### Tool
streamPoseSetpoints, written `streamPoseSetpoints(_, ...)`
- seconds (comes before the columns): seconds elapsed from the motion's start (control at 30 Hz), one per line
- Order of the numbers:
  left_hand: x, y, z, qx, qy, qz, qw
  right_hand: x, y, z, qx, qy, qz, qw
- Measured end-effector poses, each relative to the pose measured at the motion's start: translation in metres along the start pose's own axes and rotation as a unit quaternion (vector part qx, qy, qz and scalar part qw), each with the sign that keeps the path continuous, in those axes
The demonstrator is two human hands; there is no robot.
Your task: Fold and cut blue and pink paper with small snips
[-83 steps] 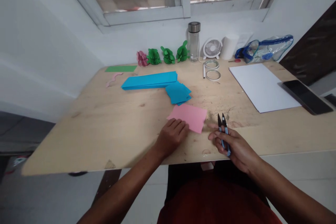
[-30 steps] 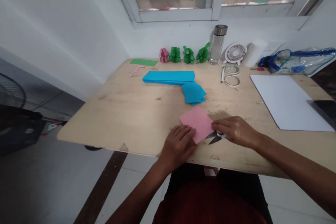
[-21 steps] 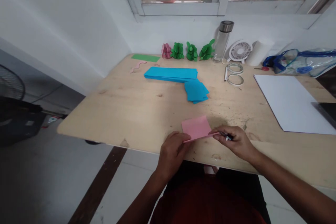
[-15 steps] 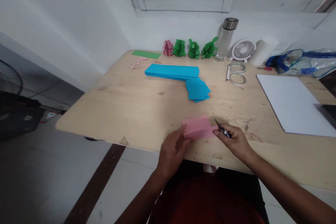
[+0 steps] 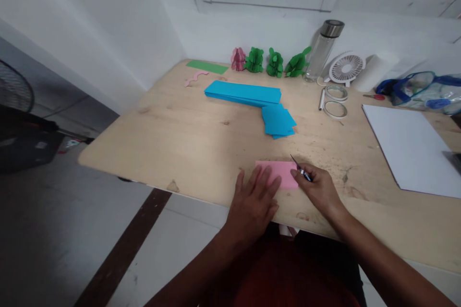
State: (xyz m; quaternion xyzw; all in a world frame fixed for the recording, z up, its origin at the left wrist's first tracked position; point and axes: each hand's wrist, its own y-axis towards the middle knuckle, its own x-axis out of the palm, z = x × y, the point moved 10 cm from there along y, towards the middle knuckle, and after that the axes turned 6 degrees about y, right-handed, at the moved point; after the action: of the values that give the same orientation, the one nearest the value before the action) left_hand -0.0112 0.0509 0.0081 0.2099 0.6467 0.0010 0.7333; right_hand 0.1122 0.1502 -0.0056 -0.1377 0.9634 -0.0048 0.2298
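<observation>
A pink paper piece (image 5: pixel 284 175), folded into a rectangle, lies near the front edge of the table. My left hand (image 5: pixel 254 196) is laid on its left part with the fingers spread and pressing down. At the paper's right end, my right hand (image 5: pixel 317 184) grips a slim pointed cutting tool (image 5: pixel 305 174) with a dark blade and a black-and-white body. Its blade points away from me to the left; whether it is scissors or a knife I cannot tell. The right thumb touches the pink paper's edge.
Blue paper strips (image 5: pixel 241 92) and blue paper pieces (image 5: pixel 279 121) lie farther back. Green paper figures (image 5: pixel 275 63), a pink one (image 5: pixel 238 59), a glass bottle (image 5: pixel 320 55) and a small fan (image 5: pixel 346 68) line the wall. Tape rolls (image 5: pixel 335 109) and white sheets (image 5: pixel 410 146) are on the right.
The pink paper, raised and part-folded before, now lies flat as a rectangle. My left hand has moved from holding its edge to lying spread on top. The view has shifted slightly.
</observation>
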Motion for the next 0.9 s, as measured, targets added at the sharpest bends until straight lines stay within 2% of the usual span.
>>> streamPoseSetpoints(0.2,0.006,-0.002,0.0,-0.002,-0.001,-0.02,1.0,-0.004,-0.005,-0.003,-0.006,-0.025,0.046,0.999)
streamPoseSetpoints(0.5,0.009,-0.003,0.0,-0.001,-0.004,-0.027,1.0,0.002,-0.01,-0.011,-0.052,-0.11,0.037,0.992)
streamPoseSetpoints(0.77,0.008,0.001,-0.003,-0.013,-0.034,-0.042,0.998,0.007,-0.012,-0.021,-0.088,-0.125,0.027,0.988)
streamPoseSetpoints(0.9,-0.001,-0.003,-0.009,-0.042,-0.101,0.004,0.994,0.005,-0.015,-0.018,-0.081,-0.11,0.032,0.99)
